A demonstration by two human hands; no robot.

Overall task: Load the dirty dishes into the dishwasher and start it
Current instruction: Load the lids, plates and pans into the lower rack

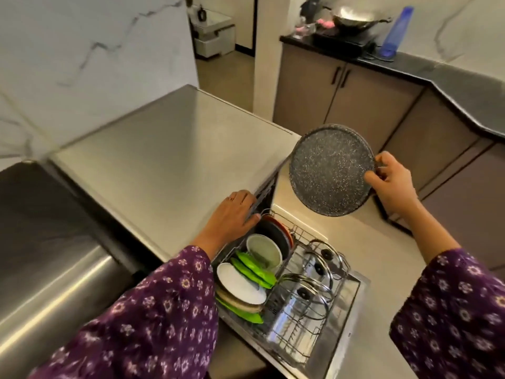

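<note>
Hmm, right hand (pixel 393 184) fingers pinch speckled grey round pan (pixel 332 170) by edge, left hand (pixel 232 212) flat, empty; slip could smash racked white plates (pixel 240 283).

On the far dark counter (pixel 464 87) I see a steel wok (pixel 355 16) sitting on a black cooktop (pixel 341 42), a blue bottle (pixel 396 31) upright just beside it. Brown cabinets (pixel 363 105) run below.

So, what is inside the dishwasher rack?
White plates, green plates, a pale bowl, a dark pan and glass lids stand in the rack. Its far end is hidden under the counter.
</note>
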